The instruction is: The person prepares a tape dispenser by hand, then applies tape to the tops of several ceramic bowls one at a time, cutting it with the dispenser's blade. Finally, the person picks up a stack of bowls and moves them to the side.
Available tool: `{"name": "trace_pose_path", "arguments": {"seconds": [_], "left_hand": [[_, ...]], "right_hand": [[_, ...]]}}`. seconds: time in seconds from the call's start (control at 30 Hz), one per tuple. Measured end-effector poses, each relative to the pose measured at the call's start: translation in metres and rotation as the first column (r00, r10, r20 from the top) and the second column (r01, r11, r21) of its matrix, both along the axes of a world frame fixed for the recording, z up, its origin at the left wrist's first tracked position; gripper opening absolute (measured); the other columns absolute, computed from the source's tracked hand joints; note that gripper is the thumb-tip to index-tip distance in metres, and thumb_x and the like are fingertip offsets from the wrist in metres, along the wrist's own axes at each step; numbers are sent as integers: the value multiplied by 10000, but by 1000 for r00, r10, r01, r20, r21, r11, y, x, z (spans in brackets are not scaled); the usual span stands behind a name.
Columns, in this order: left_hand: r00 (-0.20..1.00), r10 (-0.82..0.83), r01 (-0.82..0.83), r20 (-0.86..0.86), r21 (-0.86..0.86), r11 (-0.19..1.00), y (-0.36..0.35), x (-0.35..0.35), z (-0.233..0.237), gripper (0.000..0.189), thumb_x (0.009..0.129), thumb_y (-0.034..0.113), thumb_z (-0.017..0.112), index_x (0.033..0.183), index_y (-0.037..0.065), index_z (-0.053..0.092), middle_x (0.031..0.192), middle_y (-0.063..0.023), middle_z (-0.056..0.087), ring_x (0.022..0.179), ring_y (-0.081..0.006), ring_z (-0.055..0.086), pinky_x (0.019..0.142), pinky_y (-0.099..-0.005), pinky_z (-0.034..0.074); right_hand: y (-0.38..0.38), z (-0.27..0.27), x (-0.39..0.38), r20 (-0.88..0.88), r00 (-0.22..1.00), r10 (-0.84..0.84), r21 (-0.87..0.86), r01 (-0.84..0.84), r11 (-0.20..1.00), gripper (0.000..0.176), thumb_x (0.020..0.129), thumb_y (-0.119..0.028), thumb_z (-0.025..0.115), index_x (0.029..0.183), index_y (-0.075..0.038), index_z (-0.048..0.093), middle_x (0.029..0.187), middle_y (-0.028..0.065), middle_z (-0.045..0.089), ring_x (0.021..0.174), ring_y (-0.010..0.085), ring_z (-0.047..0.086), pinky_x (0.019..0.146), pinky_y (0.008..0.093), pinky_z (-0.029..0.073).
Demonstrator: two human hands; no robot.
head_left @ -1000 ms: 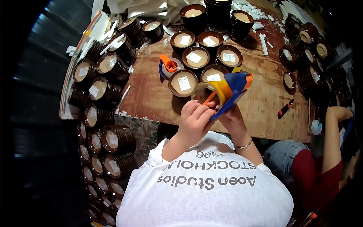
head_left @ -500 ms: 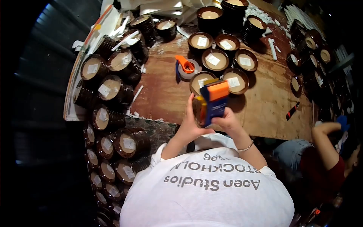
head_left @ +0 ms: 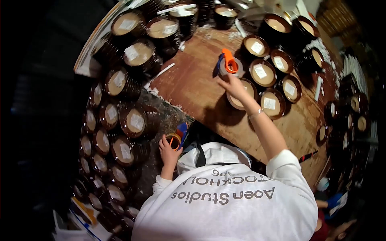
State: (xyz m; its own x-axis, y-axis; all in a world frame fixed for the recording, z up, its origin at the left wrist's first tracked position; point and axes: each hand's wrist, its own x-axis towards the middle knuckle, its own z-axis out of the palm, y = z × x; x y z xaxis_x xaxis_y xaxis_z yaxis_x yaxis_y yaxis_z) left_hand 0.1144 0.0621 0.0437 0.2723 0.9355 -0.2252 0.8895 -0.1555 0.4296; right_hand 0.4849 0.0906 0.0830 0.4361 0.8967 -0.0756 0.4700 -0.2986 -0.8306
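Note:
My left hand (head_left: pixel 169 152) is low at the left, its fingers wrapped round a blue tape dispenser (head_left: pixel 181 130) with a roll of yellowish tape, below the table edge. My right hand (head_left: pixel 231 83) reaches over the wooden table (head_left: pixel 193 76). Its fingertips are at the lower edge of the orange tape dispenser (head_left: pixel 230 62), which lies there with a pale roll; whether they grip it I cannot tell. Beside that hand stands a brown bowl stack (head_left: pixel 242 94), and to its right are several more bowls with white labels, such as one labelled bowl (head_left: pixel 263 73).
Many stacked bowls (head_left: pixel 134 120) stand at the left, some on the floor. White foam strips (head_left: pixel 165 70) and crumbs lie on the table. A red and black knife (head_left: pixel 308 156) is near the right edge. Part of another person (head_left: pixel 321 229) shows at the lower right.
The blue dispenser has moved from between both hands to the lower left in my left hand. My right hand has let go of it and moved to the orange dispenser. The view has turned.

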Motion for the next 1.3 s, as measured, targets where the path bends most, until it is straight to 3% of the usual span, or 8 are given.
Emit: {"name": "trace_pose_path", "arguments": {"seconds": [0.03,0.07,0.27,0.4,0.67,0.8,1.1,1.3], "left_hand": [[998,63,-63,-30,-7,998,-4,-2,-2,965,555,257,794,1304,42,226,1231,-228,340,1108,-411,389,916,-435,365],[989,131,-132,-63,-13,991,-9,-6,-4,965,554,254,795,1305,44,227,1231,-229,343,1104,-412,393,915,-436,366],[910,372,-378,-181,6,926,-22,-32,-16,959,577,244,789,1322,55,216,1261,-237,328,1120,-414,389,894,-435,394],[876,459,-465,-147,-7,886,-32,-55,-20,964,579,255,790,1324,55,213,1274,-224,311,1125,-416,382,896,-437,394],[770,638,-631,-31,116,767,-39,-91,-44,1053,562,174,802,1361,15,135,1341,-241,216,1207,-416,284,989,-434,300],[793,602,-590,-97,127,797,-37,-90,-36,1084,562,177,801,1372,12,100,1376,-230,166,1241,-394,234,1022,-439,235],[843,524,-538,123,249,806,-62,-62,10,868,667,150,712,1349,5,194,1365,-205,191,1240,-394,219,1013,-468,208],[873,413,-470,258,226,853,-68,-29,33,765,682,113,681,1311,-8,261,1335,-204,243,1227,-385,263,1014,-447,215]], "right_hand": [[23,5,12,159,984,83,-160,-57,985,443,768,-323,645,964,50,507,895,217,590,816,332,575,716,354,453],[48,-37,29,385,922,50,-61,-28,998,558,746,-303,640,1033,122,421,828,267,587,798,385,584,703,405,473],[98,-77,47,522,850,66,-402,177,898,553,715,-379,671,1003,72,534,934,231,608,908,356,588,814,420,454],[107,-104,58,424,901,91,-536,169,827,674,703,-365,688,1125,94,432,994,286,570,949,368,571,804,411,452],[115,-137,75,317,943,-106,-502,261,825,645,645,-278,738,1053,142,469,966,287,579,932,358,580,787,372,458],[116,-119,66,318,936,-152,-606,324,727,762,602,-493,727,1096,39,499,1113,203,556,1041,307,544,879,369,430],[124,-124,46,521,770,-368,-483,622,617,657,590,-449,748,1048,-22,547,1066,175,564,1044,325,522,857,435,435],[128,-135,58,421,813,-402,-477,575,665,449,667,-290,658,997,8,594,1043,188,594,993,340,557,837,389,449]]}}
